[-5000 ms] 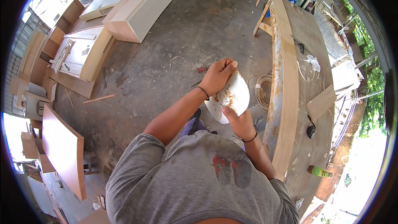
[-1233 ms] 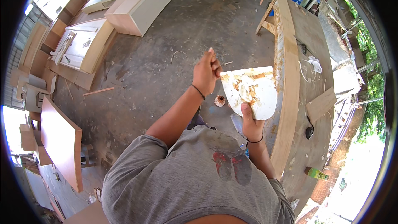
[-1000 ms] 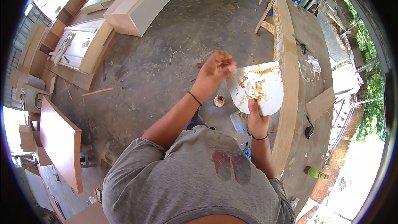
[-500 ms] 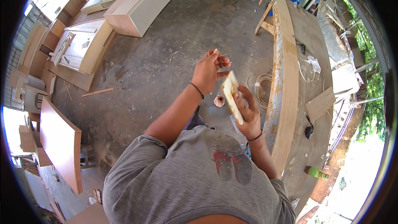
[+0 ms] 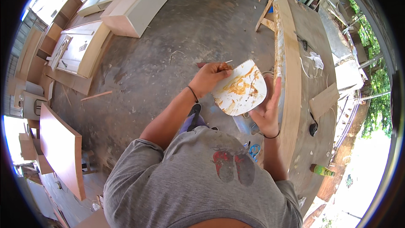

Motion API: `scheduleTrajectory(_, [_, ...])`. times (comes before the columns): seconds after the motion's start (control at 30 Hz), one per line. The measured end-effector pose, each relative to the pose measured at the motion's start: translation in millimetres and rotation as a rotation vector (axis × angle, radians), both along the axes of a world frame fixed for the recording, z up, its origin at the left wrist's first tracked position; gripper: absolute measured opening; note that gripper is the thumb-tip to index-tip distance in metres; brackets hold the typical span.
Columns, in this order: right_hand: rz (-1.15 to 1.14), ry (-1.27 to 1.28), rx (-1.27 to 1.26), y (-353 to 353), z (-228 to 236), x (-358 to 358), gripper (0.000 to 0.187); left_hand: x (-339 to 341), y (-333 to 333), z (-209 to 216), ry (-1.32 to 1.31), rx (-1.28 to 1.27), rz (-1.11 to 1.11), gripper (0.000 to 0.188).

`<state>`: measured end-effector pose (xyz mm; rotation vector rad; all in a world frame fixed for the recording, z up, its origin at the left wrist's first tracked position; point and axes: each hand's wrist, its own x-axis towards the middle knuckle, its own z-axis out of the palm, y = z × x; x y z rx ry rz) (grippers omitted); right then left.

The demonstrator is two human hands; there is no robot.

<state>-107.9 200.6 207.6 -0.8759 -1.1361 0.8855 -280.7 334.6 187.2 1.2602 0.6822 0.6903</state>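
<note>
A white, round-cornered plate (image 5: 240, 87), smeared with yellow-brown paste, is tilted up in front of my body. My left hand (image 5: 209, 79) is closed at its upper left edge, the thumb lying along that edge. Brown paste coats the left fingertips. A thin pale strip (image 5: 229, 61) sticks out past those fingers, and a dark red piece shows behind the hand; I cannot make out what they belong to. My right hand (image 5: 268, 109) is open beside the plate's right edge, fingers stretched out, its thumb side against the lower right rim.
A long wooden board (image 5: 290, 59) runs along my right, beside a workbench (image 5: 310, 101). A green bottle (image 5: 322, 170) lies on the bench. Unfinished cabinets (image 5: 130, 6) stand far left. A panel (image 5: 59, 143) is at the near left. Blue handles (image 5: 254, 150) show below my right hand.
The plate has turned from nearly edge-on to show its smeared face. My right fingers have opened away from it, and my left hand has moved down to its edge.
</note>
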Motion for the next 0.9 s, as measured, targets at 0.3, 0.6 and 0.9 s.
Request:
scheduleTrajectory(0.3, [0.086,0.418,-0.4,-5,-28,-29,0.035,16,-16,-21,0.348,0.377,0.226,0.027])
scheduleTrajectory(0.6, [0.039,0.224,-0.422,-4,-31,-15,0.039,13,-19,-15,0.024,-0.176,0.113,0.031])
scheduleTrajectory(0.9, [0.08,0.257,-0.443,-5,-34,-20,0.037,7,-14,8,0.275,0.461,0.176,0.02])
